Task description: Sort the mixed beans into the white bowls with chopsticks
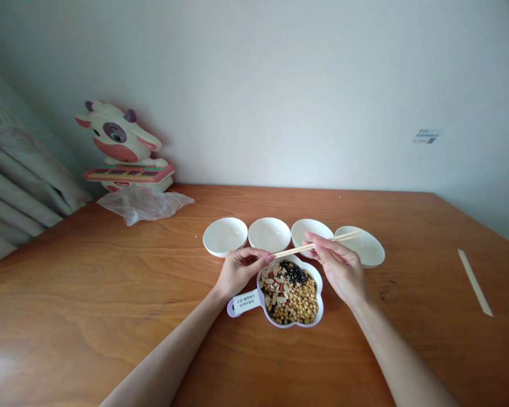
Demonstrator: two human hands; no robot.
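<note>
A pair of wooden chopsticks (294, 250) lies level between my two hands. My left hand (242, 270) pinches their left tips, and my right hand (340, 265) grips them further along, with their other ends sticking out past it. Below is a purple-rimmed, scalloped bowl (321, 302) with a labelled handle (246, 302). Inside it are peanuts (275, 288), yellow beans (301, 299) and black seeds (294, 273). Behind stand white bowls in a row: far left (224, 236), second (269, 233), third (307, 228), partly hidden by my right hand, and far right (369, 249).
At the back left, a cow-shaped toy keyboard (127, 152) leans near the wall, a clear plastic bag (146, 204) before it. A flat chopstick sleeve (475, 282) lies on the wooden table (424, 339) at right. A curtain (21, 186) hangs at far left.
</note>
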